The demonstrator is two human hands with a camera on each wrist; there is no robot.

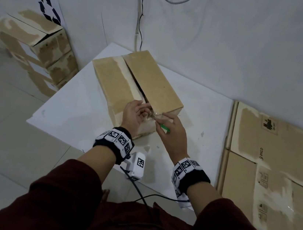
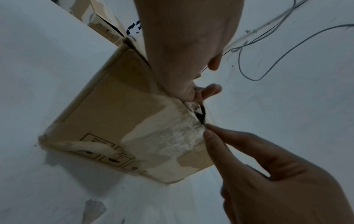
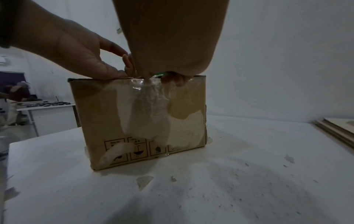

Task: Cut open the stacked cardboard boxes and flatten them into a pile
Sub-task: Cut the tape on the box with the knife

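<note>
A brown cardboard box (image 1: 151, 80) lies on the white table (image 1: 70, 108), its top seam split open along most of its length. My left hand (image 1: 145, 110) is at the near end of that seam, its fingers curled and pinching the clear tape (image 2: 172, 136) at the box's top edge. My right hand (image 1: 160, 122) grips a green-handled cutter (image 1: 165, 127). In the left wrist view its thin blade (image 2: 201, 119) meets the tape seam on the near end face. The right wrist view shows the taped end face (image 3: 147, 98) below both hands.
Flattened boxes (image 1: 268, 159) lie in a pile at the right of the table. More closed boxes (image 1: 34, 45) are stacked on the floor at the left against the wall. Cables (image 1: 140, 17) hang down the wall behind. Tape scraps (image 3: 143, 181) lie on the tabletop.
</note>
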